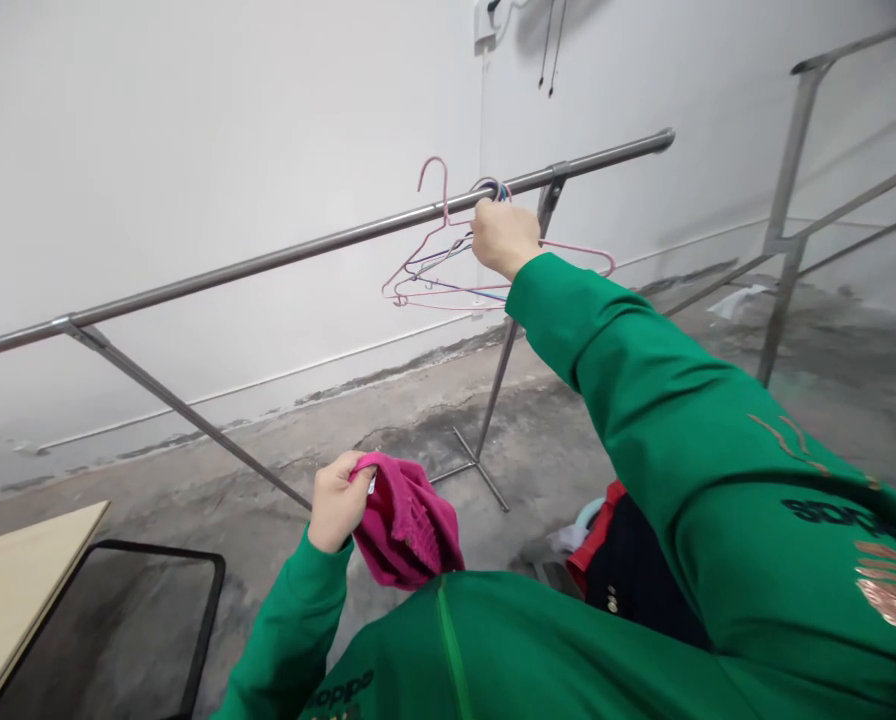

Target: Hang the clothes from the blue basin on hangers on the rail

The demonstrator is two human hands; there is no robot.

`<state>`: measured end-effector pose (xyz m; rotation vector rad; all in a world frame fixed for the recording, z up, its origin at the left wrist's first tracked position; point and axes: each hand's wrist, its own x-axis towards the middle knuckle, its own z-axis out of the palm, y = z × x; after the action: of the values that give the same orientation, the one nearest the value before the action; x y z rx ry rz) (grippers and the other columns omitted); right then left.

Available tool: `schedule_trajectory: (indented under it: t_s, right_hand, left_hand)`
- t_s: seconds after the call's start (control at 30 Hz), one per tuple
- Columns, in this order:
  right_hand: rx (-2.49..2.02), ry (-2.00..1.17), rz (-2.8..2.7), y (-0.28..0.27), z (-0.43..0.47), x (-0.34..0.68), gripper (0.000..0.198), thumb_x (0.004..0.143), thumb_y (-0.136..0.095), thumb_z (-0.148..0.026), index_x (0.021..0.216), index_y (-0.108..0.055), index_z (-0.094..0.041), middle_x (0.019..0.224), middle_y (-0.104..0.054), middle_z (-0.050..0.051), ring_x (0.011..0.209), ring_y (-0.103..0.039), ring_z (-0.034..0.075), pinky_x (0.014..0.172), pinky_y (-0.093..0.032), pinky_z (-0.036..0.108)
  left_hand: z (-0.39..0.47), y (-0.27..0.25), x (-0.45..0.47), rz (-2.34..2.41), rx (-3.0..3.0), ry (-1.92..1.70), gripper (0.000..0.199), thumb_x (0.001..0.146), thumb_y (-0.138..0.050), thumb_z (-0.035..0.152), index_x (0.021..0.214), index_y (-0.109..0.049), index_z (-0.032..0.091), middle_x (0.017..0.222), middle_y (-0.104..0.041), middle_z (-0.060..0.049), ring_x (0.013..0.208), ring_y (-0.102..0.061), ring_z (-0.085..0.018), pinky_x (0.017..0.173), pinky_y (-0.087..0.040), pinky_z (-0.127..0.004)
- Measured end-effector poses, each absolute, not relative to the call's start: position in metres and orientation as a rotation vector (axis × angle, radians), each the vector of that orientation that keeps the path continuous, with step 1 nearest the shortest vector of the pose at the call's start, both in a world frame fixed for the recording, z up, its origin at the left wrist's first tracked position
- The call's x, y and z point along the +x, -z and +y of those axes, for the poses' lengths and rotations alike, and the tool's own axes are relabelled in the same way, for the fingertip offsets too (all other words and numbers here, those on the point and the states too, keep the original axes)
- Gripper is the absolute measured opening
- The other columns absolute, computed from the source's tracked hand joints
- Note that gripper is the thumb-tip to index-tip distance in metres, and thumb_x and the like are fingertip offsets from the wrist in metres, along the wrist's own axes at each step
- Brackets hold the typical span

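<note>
Before white walls (163, 120), below the steel rail (298, 249), an overlapping, snag-prone pink wire hanger (445, 187) and magenta cloth (410, 525) are being gripped by right hand (505, 238) and left hand (339, 500) respectively.

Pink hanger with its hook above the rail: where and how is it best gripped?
The pink hanger is probably best pinched at its neck, below the hook, coming from the person's side: the neck is narrow wire and crosses in front of the rail. The right hand appears to hold it beside there.
</note>
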<state>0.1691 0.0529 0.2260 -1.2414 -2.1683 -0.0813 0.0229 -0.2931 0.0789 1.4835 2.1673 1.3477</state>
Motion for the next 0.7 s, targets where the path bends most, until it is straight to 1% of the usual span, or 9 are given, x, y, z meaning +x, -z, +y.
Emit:
schedule_trajectory:
  t_s: [0.07,0.17,0.27,0.33,0.43,0.53,0.6,0.7]
  right_hand:
    - [-1.213,0.075,-2.184,-0.224,0.046,0.172,0.036,0.094,-0.033,-0.027,0.118,-0.053,-0.009,0.11,-0.061,0.022,0.101,-0.057,0.032,0.086,-0.043,0.045]
    - [-1.152,0.071,-2.24,-0.203,0.033,0.182,0.036,0.095,-0.03,-0.031,0.113,-0.055,-0.013,0.109,-0.062,0.019,0.1,-0.057,0.031,0.082,-0.042,0.041]
    - [-1.069,0.12,-2.292,-0.17,0.024,0.191,0.035,0.096,-0.029,-0.033,0.108,-0.057,-0.015,0.107,-0.063,0.016,0.096,-0.057,0.028,0.075,-0.039,0.035]
    - [-1.045,0.178,-2.32,-0.146,0.021,0.193,0.037,0.096,-0.029,-0.033,0.108,-0.058,-0.014,0.104,-0.064,0.015,0.09,-0.057,0.026,0.068,-0.034,0.032]
    - [-1.027,0.291,-2.387,-0.117,0.019,0.191,0.036,0.095,-0.029,-0.027,0.108,-0.059,-0.012,0.099,-0.064,0.016,0.082,-0.056,0.024,0.061,-0.026,0.031]
    - [-0.982,0.361,-2.459,-0.098,0.02,0.187,0.035,0.092,-0.029,-0.018,0.105,-0.06,-0.011,0.101,-0.063,0.018,0.081,-0.056,0.023,0.059,-0.021,0.031]
    - [-1.029,0.313,-2.434,-0.093,0.025,0.185,0.034,0.092,-0.029,-0.019,0.106,-0.06,-0.012,0.102,-0.063,0.017,0.082,-0.056,0.023,0.059,-0.02,0.031]
    - [-1.197,0.146,-2.287,-0.092,0.04,0.179,0.035,0.095,-0.029,-0.025,0.109,-0.059,-0.013,0.101,-0.064,0.016,0.082,-0.056,0.024,0.061,-0.023,0.03]
  left_hand:
    - [-0.294,-0.077,0.02,2.178,1.466,-1.347,0.024,0.072,-0.052,0.033,0.073,-0.07,0.018,0.067,-0.069,-0.002,0.063,-0.061,-0.015,0.062,-0.048,-0.024]
    - [-0.295,-0.075,0.012,2.215,1.426,-1.35,0.025,0.072,-0.051,0.036,0.072,-0.069,0.018,0.066,-0.068,-0.001,0.063,-0.059,-0.015,0.061,-0.047,-0.024]
    - [-0.294,-0.074,0.007,2.266,1.404,-1.321,0.025,0.071,-0.051,0.036,0.066,-0.066,0.018,0.06,-0.063,0.0,0.06,-0.056,-0.014,0.059,-0.044,-0.023]
    - [-0.291,-0.074,0.007,2.276,1.415,-1.29,0.024,0.072,-0.05,0.036,0.063,-0.063,0.017,0.058,-0.06,0.0,0.059,-0.054,-0.013,0.059,-0.042,-0.023]
    - [-0.287,-0.074,0.01,2.257,1.441,-1.274,0.022,0.072,-0.051,0.034,0.064,-0.063,0.017,0.059,-0.061,0.001,0.061,-0.055,-0.013,0.061,-0.043,-0.023]
    - [-0.287,-0.073,0.013,2.24,1.442,-1.282,0.021,0.073,-0.051,0.032,0.066,-0.064,0.017,0.059,-0.061,0.001,0.061,-0.056,-0.013,0.062,-0.044,-0.023]
    - [-0.289,-0.072,0.013,2.247,1.436,-1.282,0.021,0.073,-0.052,0.032,0.065,-0.064,0.017,0.059,-0.061,0.001,0.061,-0.056,-0.013,0.062,-0.044,-0.023]
    - [-0.294,-0.069,0.011,2.272,1.413,-1.29,0.021,0.073,-0.053,0.032,0.064,-0.064,0.017,0.058,-0.06,0.001,0.06,-0.055,-0.013,0.06,-0.043,-0.023]
